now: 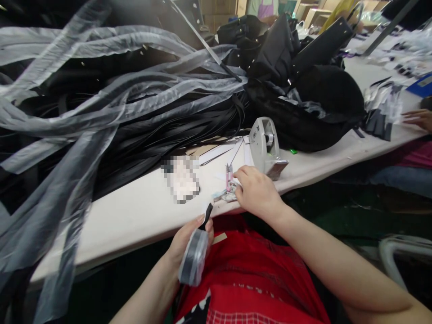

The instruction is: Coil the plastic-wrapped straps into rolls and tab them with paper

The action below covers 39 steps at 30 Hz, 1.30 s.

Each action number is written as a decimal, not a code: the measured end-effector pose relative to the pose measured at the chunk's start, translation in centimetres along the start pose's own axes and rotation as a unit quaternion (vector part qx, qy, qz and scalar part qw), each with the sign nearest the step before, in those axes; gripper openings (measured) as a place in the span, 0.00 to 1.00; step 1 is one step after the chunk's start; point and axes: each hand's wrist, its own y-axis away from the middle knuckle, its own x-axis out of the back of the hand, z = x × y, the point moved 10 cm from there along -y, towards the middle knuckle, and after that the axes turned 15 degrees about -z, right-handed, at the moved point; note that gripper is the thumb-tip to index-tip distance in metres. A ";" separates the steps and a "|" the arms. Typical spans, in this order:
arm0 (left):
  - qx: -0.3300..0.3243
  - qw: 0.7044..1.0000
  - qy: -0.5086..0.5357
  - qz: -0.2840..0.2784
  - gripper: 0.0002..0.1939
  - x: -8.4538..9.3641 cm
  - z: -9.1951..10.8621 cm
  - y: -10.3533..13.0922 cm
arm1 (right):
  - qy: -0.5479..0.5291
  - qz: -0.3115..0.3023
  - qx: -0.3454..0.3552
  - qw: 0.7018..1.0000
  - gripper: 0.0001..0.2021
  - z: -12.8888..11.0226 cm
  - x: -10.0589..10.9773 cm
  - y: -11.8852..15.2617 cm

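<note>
My left hand (189,236) is closed around a black strap (195,254) wrapped in clear plastic film. The strap's bare black end points up toward the table edge, and its looped wrapped part hangs below my fingers. My right hand (258,191) rests at the table's front edge with its fingers curled down over a small crumpled whitish bundle (230,193). What its fingertips grip is hidden. Just left of those fingers lie small pink-handled snips (229,175), their metal tips pointing away from me.
A white tape dispenser (261,141) stands behind my right hand on the white table (135,204). A blurred-out object (184,179) lies to its left. Film-wrapped black straps (135,112) and black bags (324,99) are heaped behind. Another person's hand (418,119) is at right.
</note>
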 end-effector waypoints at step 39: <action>-0.147 0.976 0.155 -0.038 0.09 -4.2 3.3 -2.6 | -0.643 0.180 0.076 0.740 0.10 6.2 3.6 -2.4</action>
